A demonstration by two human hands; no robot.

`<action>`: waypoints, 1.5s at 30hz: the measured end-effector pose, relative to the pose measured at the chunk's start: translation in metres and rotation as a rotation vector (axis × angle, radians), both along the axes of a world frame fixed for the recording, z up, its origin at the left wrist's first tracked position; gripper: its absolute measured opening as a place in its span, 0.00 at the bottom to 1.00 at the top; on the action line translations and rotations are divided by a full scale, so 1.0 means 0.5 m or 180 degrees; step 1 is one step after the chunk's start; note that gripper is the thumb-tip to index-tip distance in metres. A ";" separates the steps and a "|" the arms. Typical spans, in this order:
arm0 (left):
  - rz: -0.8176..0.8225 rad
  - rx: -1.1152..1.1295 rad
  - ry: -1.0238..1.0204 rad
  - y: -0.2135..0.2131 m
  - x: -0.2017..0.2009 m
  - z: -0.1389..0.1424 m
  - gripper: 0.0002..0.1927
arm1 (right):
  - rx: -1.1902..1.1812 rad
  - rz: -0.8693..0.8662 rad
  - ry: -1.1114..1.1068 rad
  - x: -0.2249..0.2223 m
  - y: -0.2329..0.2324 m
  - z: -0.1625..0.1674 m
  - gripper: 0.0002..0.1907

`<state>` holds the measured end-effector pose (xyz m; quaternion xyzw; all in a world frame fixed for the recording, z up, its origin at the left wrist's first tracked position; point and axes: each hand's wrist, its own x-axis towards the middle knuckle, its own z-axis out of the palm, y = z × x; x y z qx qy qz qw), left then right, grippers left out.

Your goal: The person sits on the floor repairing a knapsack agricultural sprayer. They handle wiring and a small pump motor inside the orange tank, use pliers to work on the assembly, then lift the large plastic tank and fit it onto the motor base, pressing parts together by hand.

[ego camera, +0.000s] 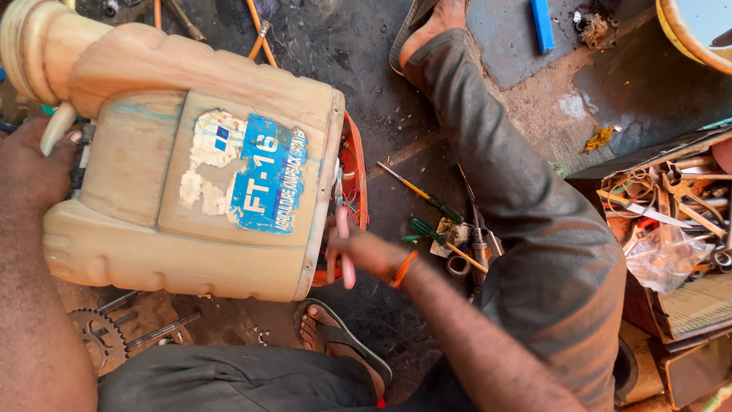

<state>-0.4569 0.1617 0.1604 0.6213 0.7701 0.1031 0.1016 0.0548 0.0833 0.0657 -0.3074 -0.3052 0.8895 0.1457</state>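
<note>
Bracing the tan sprayer tank [191,175] across your lap, your left hand [34,164] is gripping its top end; your right hand [354,248] is pinching a pink-handled tool [345,252] at its orange base [354,183]; a torn blue-and-white rectangular label [255,179] is facing you.

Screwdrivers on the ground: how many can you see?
2: a yellow-handled screwdriver with a dark green grip lying beside the trouser leg, and a green-handled screwdriver just below it. More may be hidden in the cluttered box.
</note>
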 end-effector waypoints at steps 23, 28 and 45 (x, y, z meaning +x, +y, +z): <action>0.0183 -0.0093 -0.0174 0.006 -0.001 -0.001 0.15 | -0.0906 -0.0065 -0.0307 0.009 0.056 0.051 0.21; 0.0118 -0.0032 -0.0249 0.007 -0.006 -0.007 0.18 | -0.1267 0.0087 -0.0360 0.026 0.100 0.070 0.20; -0.0076 0.0052 -0.0118 0.003 -0.034 -0.023 0.15 | 0.0388 -0.0847 -0.0554 -0.067 -0.064 -0.073 0.24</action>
